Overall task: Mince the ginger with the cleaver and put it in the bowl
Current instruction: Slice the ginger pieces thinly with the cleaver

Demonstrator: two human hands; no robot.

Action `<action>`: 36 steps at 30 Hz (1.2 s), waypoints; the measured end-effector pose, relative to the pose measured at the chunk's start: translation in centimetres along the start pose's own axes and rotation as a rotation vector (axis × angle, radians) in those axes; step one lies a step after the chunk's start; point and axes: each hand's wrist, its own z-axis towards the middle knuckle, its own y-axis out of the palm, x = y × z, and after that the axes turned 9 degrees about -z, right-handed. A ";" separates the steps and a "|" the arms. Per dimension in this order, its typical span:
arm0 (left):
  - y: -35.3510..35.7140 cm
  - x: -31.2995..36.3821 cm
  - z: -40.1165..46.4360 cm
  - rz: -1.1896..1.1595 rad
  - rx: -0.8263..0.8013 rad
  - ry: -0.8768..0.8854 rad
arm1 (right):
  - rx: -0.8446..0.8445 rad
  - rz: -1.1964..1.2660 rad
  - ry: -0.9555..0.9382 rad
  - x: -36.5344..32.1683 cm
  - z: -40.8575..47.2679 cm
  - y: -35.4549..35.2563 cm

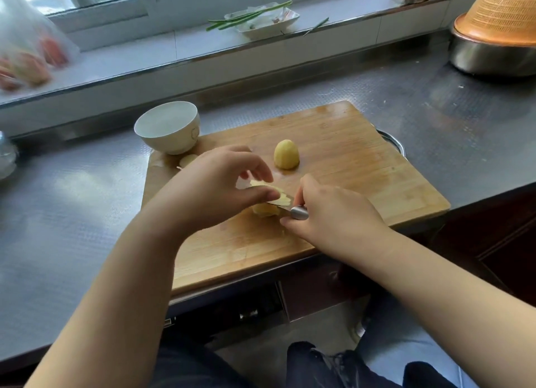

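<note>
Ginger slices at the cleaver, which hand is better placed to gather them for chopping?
Left. The left hand holds the ginger slices between thumb and fingers, while the right hand is busy gripping the cleaver by its handle.

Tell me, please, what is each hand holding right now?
Left hand: pinching ginger slices.
Right hand: gripping the cleaver handle.
</note>
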 end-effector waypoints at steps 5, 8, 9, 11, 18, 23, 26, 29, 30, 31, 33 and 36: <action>1.4 0.9 1.7 0.103 -0.112 -0.023 | 0.005 -0.046 0.008 -0.3 -0.1 0.3; 1.5 1.2 2.8 0.176 -0.199 -0.042 | -0.004 -0.055 0.016 -0.3 -0.2 0.3; 1.5 1.3 3.1 0.204 -0.230 -0.042 | -0.006 -0.058 0.016 -0.3 -0.2 0.2; 1.4 1.5 3.7 0.251 -0.276 -0.047 | -0.001 -0.064 0.015 -0.2 -0.3 0.2; 1.4 1.8 5.0 0.390 -0.343 -0.068 | 0.021 -0.083 0.026 -0.2 -0.4 0.4; 1.8 2.3 5.5 0.487 -0.346 -0.054 | 0.017 -0.078 0.030 -0.1 -0.5 0.6; 2.0 2.2 5.7 0.564 -0.341 -0.025 | 0.012 -0.081 0.033 -0.2 -0.5 0.6; 2.2 1.9 6.0 0.622 -0.350 0.012 | 0.007 -0.078 0.029 -0.4 -0.5 0.5; 2.3 1.8 6.1 0.630 -0.353 0.024 | 0.005 -0.079 0.026 -0.4 -0.5 0.5; 2.3 1.6 6.1 0.632 -0.360 0.033 | 0.003 -0.078 0.024 -0.4 -0.6 0.4; 2.3 1.2 6.3 0.618 -0.375 0.045 | -0.005 -0.069 0.021 -0.5 -0.7 0.4; 2.4 0.4 6.7 0.597 -0.382 0.061 | -0.008 -0.072 0.024 -0.5 -0.7 0.4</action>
